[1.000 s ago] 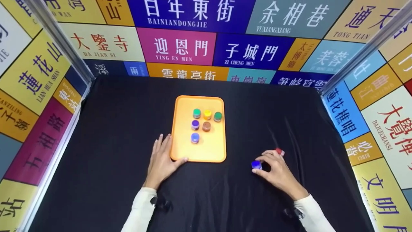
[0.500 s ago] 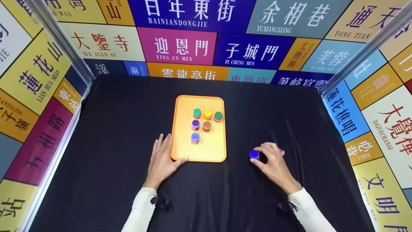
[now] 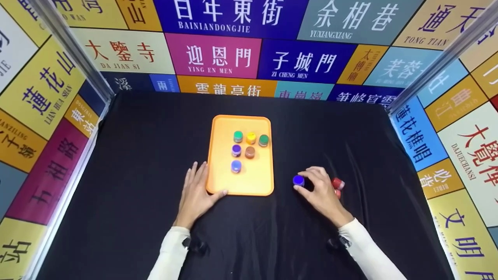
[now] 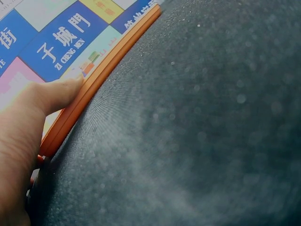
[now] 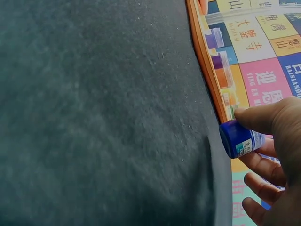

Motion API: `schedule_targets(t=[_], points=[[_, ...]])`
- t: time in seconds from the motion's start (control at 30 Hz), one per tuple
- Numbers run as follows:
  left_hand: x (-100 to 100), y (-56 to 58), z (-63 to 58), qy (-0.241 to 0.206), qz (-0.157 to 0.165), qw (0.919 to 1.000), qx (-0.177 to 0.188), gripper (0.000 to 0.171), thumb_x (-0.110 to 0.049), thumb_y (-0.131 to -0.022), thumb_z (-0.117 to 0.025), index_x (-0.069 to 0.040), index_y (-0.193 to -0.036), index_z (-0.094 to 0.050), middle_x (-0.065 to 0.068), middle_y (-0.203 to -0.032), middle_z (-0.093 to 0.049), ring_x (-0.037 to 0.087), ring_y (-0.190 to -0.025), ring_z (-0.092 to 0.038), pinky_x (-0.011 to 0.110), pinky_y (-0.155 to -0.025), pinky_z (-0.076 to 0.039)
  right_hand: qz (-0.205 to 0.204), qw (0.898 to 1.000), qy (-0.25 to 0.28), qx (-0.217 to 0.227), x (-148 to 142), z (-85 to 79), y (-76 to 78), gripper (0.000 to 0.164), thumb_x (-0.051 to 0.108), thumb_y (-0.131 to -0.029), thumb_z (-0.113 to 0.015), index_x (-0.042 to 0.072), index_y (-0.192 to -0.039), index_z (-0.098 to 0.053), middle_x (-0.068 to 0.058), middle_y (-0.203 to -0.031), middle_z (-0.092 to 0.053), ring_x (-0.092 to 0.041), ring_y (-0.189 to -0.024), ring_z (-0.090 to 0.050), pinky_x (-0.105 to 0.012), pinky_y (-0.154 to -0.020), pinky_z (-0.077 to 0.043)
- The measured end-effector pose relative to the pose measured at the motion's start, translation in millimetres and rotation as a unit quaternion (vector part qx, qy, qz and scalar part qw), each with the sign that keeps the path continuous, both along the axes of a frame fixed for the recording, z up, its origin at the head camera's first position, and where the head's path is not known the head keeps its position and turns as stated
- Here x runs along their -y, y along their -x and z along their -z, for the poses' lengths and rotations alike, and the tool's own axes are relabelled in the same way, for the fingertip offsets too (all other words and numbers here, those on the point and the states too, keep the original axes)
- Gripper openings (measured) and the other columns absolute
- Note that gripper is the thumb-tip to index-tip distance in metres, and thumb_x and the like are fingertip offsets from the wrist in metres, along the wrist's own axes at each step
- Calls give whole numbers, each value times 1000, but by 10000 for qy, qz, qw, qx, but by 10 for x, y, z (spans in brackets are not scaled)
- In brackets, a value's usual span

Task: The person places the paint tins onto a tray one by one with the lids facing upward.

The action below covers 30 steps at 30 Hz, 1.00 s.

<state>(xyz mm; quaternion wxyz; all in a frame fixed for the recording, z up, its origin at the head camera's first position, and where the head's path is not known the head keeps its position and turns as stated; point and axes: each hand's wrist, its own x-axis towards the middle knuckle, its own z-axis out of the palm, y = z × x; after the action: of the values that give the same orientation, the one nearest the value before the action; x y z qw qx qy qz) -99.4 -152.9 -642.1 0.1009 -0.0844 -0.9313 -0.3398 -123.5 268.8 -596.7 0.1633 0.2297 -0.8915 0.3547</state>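
Note:
My right hand (image 3: 322,193) pinches a small blue paint jar (image 3: 298,180) between thumb and fingers, right of the orange tray (image 3: 256,181). In the right wrist view the blue jar (image 5: 237,139) shows a printed label; thumb and fingers hold its sides. My left hand (image 3: 194,198) lies at the tray's near left corner, fingers extended along the left edge and thumb on the near edge. The left wrist view shows that thumb (image 4: 66,93) on the tray's rim. Two red jars (image 3: 338,183) are just right of my right hand, one partly hidden by it.
Several jars stand on the tray: green (image 3: 238,136), yellow (image 3: 251,138), dark green (image 3: 263,140), purple (image 3: 236,150), brown (image 3: 249,152) and periwinkle (image 3: 236,166). Black cloth (image 3: 155,136) covers the table. Printed panels (image 3: 214,54) enclose the back and sides.
My right hand has carried the blue jar left and away from me, toward the tray. The red jars behind it have come more into view. My left hand and the tray stay put.

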Motion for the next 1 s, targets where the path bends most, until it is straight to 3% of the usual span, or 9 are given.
schedule_targets(t=[0.13, 0.37, 1.0], points=[[-6, 3, 3, -7, 12, 10000, 53, 116, -64, -88, -85, 2, -169, -37, 19, -175, -39, 40, -169, -18, 52, -139, -8, -39, 10000, 85, 16, 45, 43, 26, 43, 6, -80, -99, -3, -118, -80, -17, -115, -77, -41, -119, -61, -35, -110, -45], [-2, 6, 6, 41, -9, 10000, 87, 115, -65, -88, -85, 2, -170, -36, 18, -176, -39, 40, -169, -17, 52, -139, -8, -41, 9990, 340, 300, 148, 71, 53, 44, 5, -81, -98, -3, -120, -80, -16, -116, -76, -39, -119, -61, -22, -111, -41], [0, -1, -15, -2, -48, 9998, 166, 116, -66, -89, -83, 0, -170, -36, 19, -175, -39, 40, -169, -18, 52, -139, -8, 30, 9931, 767, 886, 495, 139, 177, 42, 7, -82, -97, 1, -121, -81, -11, -117, -76, -33, -120, -62, -27, -108, -45]])
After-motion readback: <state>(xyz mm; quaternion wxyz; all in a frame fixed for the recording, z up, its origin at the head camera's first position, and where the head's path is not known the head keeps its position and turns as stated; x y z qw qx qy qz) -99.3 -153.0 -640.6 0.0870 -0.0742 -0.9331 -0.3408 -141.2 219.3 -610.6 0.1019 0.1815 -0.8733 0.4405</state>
